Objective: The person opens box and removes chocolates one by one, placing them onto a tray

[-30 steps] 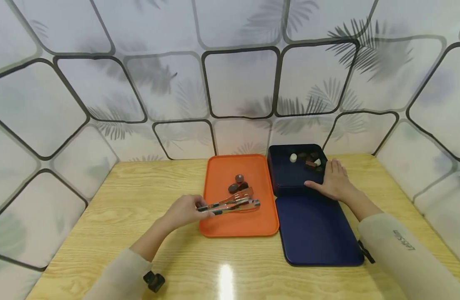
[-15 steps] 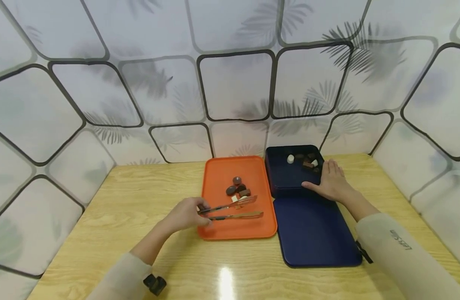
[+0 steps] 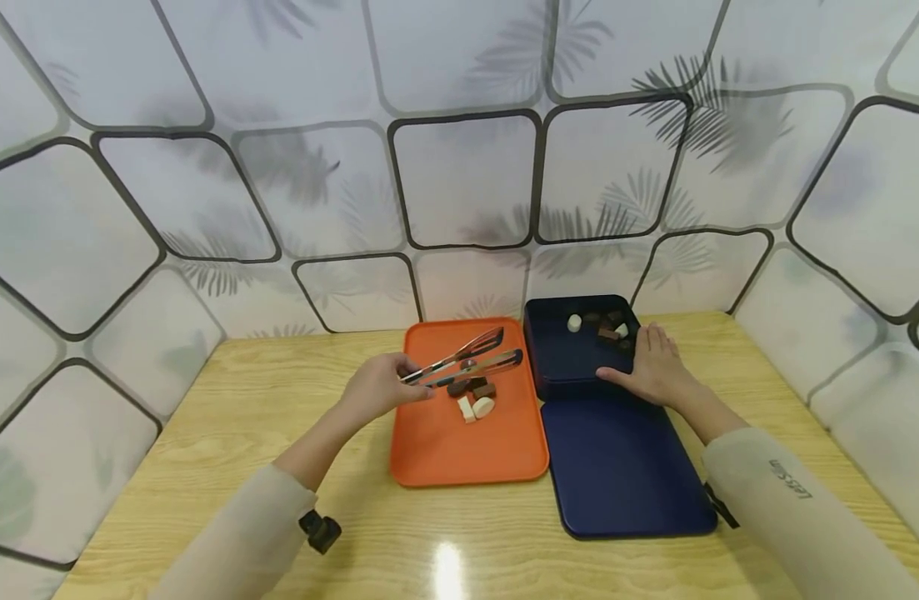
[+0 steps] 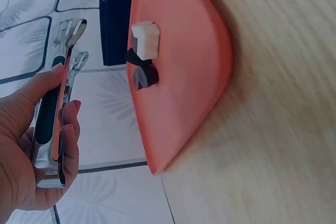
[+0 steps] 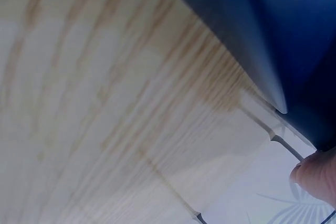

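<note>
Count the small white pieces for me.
4. On the orange tray: a block and an oval. In the dark blue box: a rounded piece left of the brown pieces, and another piece among them. Others may be hidden there.

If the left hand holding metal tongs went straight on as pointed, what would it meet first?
Probably the dark blue rectangular box, metal tongs leading; height is unclear, so they might pass above it.

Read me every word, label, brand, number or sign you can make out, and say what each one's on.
"Let's Slim", small and slanted, on the right sleeve; the apostrophe is too small to be sure of.
No other text is readable, including on the tongs, orange tray or navy box.
</note>
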Available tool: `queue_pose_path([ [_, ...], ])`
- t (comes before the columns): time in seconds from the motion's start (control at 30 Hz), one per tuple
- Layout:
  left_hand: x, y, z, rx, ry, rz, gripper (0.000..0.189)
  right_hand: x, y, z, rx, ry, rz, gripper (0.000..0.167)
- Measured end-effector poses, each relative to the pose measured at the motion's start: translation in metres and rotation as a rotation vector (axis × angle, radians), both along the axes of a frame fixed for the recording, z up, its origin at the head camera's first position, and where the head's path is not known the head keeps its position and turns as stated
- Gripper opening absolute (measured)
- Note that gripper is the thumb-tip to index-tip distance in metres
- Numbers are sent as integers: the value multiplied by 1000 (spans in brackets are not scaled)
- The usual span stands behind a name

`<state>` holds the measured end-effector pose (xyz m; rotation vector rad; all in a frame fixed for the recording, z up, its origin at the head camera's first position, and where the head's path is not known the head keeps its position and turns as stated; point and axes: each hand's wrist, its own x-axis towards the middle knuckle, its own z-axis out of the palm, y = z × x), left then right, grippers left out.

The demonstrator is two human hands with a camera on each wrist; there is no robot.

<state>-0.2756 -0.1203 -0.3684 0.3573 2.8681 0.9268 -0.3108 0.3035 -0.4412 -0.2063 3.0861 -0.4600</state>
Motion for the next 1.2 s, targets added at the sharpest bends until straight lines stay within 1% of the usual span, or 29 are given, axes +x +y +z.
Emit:
queue_pose_path([
  [0.07,-5,7,2,-16,4,2,40,1,0,0,1,-4,-1,119],
  [0.27,-22,30,3,-24,20,-31,36,0,0,3,5,-16,5,119],
  [0.43,-35,48,5,-62,32,-52,31,-1,0,5,12,-14,16,118],
  [0.5,-40,55,7,-59,20,-51,28,-2,0,5,18,-14,17,118],
  [0.57,-43,63,9,-29,-23,-54,27,-3,0,6,21,-13,17,118],
  [0.67,-49,76,13,-13,-43,-50,32,-3,0,6,22,-15,16,118],
  [0.73,-52,84,15,-25,-36,-51,39,-3,0,6,23,-17,15,118],
  [0.77,-54,89,16,-35,-22,-51,41,-3,0,6,24,-18,15,118],
  [0.8,-56,93,17,-51,-7,-50,43,-2,0,5,25,-20,14,118],
  [0.83,-57,97,17,-60,-6,-52,43,-2,1,5,26,-21,13,118],
  [1.0,-67,114,19,-79,-68,-70,31,-2,2,1,29,-22,11,118],
  [1.13,-73,130,17,-121,-76,-86,33,-3,1,-1,26,-15,11,118],
  [1.17,-74,135,17,-126,-78,-88,37,-3,1,-1,26,-8,13,118],
  [1.2,-74,141,16,-121,-76,-82,37,-2,1,-1,25,-1,14,117],
])
